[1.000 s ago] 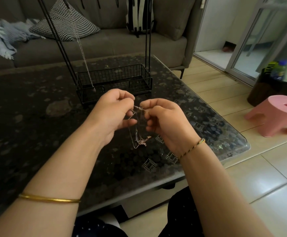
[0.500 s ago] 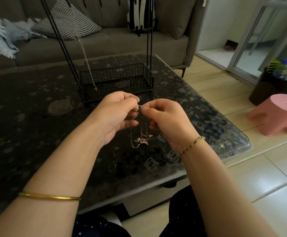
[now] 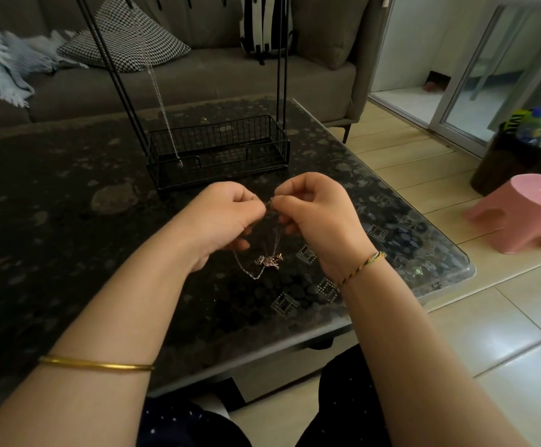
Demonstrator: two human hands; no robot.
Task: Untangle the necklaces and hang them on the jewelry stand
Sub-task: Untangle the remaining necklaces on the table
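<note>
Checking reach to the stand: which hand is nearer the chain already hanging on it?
Left. The left hand is in front of the hanging chain, slightly to its right; the right hand is farther right, past the left hand.

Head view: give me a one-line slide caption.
Left hand and right hand pinch tangled necklaces above the table; one chain hangs on the jewelry stand.

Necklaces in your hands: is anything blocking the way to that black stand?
Nothing visible. The left hand and right hand pinch the necklaces just in front of the stand, with only table between. One chain already hangs there.
</note>
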